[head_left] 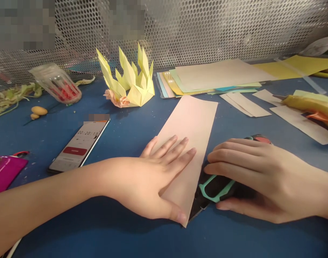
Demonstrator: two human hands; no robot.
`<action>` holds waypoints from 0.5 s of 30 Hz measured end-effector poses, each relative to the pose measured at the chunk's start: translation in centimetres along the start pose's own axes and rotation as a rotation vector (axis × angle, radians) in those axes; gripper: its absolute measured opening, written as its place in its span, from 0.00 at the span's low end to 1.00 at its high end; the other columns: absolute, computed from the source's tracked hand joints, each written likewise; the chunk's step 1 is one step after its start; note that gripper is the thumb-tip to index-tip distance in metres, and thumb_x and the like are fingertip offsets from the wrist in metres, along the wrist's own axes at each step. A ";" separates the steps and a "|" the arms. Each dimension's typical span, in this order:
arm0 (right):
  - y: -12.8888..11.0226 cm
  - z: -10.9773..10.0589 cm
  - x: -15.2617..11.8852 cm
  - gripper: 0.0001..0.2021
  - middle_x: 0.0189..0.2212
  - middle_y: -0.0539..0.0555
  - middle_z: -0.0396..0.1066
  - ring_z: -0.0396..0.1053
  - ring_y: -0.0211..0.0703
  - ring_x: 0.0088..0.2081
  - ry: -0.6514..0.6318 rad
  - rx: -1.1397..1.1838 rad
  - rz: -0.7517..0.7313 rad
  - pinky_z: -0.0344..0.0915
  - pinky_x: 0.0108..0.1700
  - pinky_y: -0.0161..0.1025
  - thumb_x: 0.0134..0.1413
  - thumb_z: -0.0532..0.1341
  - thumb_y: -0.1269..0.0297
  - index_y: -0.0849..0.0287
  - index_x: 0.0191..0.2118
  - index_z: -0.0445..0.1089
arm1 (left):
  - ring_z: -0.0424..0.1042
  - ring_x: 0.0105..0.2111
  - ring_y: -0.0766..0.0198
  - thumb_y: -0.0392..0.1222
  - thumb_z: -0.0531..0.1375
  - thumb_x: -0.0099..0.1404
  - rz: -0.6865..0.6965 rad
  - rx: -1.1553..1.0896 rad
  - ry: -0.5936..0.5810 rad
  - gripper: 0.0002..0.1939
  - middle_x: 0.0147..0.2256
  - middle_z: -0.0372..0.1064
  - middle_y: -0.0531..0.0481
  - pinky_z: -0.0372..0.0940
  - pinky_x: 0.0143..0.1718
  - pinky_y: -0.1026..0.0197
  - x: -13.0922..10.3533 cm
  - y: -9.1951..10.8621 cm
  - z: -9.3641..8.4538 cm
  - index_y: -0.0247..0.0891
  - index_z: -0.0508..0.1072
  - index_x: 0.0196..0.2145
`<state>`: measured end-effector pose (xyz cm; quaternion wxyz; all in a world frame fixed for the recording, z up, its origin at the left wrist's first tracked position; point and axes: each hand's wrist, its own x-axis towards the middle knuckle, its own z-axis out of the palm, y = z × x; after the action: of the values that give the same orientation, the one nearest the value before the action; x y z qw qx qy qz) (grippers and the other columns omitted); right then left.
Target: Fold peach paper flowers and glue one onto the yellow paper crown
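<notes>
A long pale pink strip of paper (191, 118) lies slanted in front of me. My left hand (164, 179) rests flat on its lower half, fingers spread and thumb near the bottom corner. To its right, my right hand (255, 179) is curved palm down, with fingers and thumb bent around a teal-looped object (216, 193). Most of that object is under the hand, so its kind does not show. A dark flat piece (197, 204) pokes out between the paper's right edge and the teal loop.
A folded yellow paper crown (139, 93) stands behind the strip. Coloured sheets (212, 75), cut paper pieces (247, 104) and a yellow-handled tool (309, 107) lie back right. At left are a phone (80, 147), a jar (59, 84) and a magenta pouch (8, 172). Perforated metal (201, 32) bounds the back.
</notes>
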<state>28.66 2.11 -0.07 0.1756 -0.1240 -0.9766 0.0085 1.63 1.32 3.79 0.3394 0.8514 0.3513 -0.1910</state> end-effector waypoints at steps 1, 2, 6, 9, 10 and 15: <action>0.0 0.0 0.0 0.14 0.37 0.57 0.78 0.78 0.51 0.40 0.005 -0.005 -0.002 0.74 0.42 0.49 0.78 0.56 0.53 0.59 0.54 0.67 | 0.09 0.76 0.43 0.66 0.63 0.72 -0.001 0.007 -0.004 0.61 0.76 0.04 0.47 0.25 0.77 0.30 0.0 0.0 0.0 0.38 0.25 0.80; 0.0 0.0 0.0 0.14 0.37 0.57 0.78 0.78 0.52 0.39 0.010 -0.005 -0.011 0.74 0.41 0.49 0.78 0.56 0.53 0.59 0.53 0.67 | 0.08 0.76 0.43 0.67 0.63 0.72 0.000 0.010 -0.005 0.62 0.75 0.04 0.47 0.24 0.77 0.30 0.0 0.0 0.0 0.38 0.25 0.79; 0.0 -0.2 0.2 0.14 0.38 0.58 0.79 0.79 0.52 0.40 0.012 0.018 -0.057 0.74 0.41 0.50 0.79 0.54 0.54 0.59 0.52 0.67 | 0.08 0.76 0.44 0.65 0.63 0.72 -0.002 0.008 -0.018 0.61 0.75 0.03 0.47 0.25 0.77 0.30 0.1 0.1 -0.2 0.39 0.24 0.79; 0.3 -0.2 0.2 0.13 0.38 0.59 0.79 0.79 0.52 0.40 0.001 0.011 -0.071 0.74 0.42 0.49 0.79 0.54 0.55 0.59 0.52 0.66 | 0.09 0.76 0.44 0.63 0.64 0.72 -0.012 -0.001 -0.017 0.61 0.76 0.05 0.47 0.26 0.77 0.30 0.1 0.1 -0.2 0.39 0.25 0.80; 0.5 -0.2 0.1 0.13 0.38 0.59 0.79 0.79 0.52 0.41 0.002 0.010 -0.077 0.74 0.42 0.49 0.79 0.54 0.54 0.59 0.52 0.66 | 0.09 0.76 0.43 0.63 0.64 0.72 -0.013 -0.005 -0.014 0.61 0.76 0.05 0.47 0.26 0.77 0.30 0.0 0.1 -0.2 0.40 0.25 0.80; 3.7 -0.7 -1.7 0.14 0.41 0.58 0.79 0.78 0.49 0.42 0.067 -0.003 -0.054 0.72 0.44 0.47 0.77 0.57 0.50 0.55 0.52 0.69 | 0.09 0.76 0.44 0.67 0.64 0.71 -0.020 -0.001 -0.028 0.63 0.76 0.06 0.48 0.26 0.77 0.30 -0.1 0.2 -0.3 0.40 0.24 0.80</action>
<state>31.29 5.24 -0.16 0.2083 -0.0981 -0.9731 -0.0018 1.71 1.38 4.10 0.3430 0.8449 0.3550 -0.2061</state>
